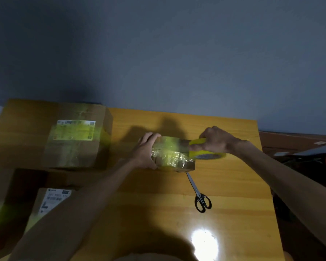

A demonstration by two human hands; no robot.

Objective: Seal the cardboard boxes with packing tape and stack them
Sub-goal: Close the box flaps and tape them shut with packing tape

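The left forearm (pixel 87 200) and right forearm (pixel 282 170) are bare to the near edge — lean, long; left grip (pixel 144 153) and right grip (pixel 215 141) are bare too.

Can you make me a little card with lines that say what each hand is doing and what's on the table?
left hand: grips the left end of the small box
right hand: grips the yellow tape roll at the box's right end
small box: on the table, shiny tape over its top
scissors: flat on the table, blades together, pointing at the small box
big box: far left, label on top
second labelled box: near left, partly behind the left arm
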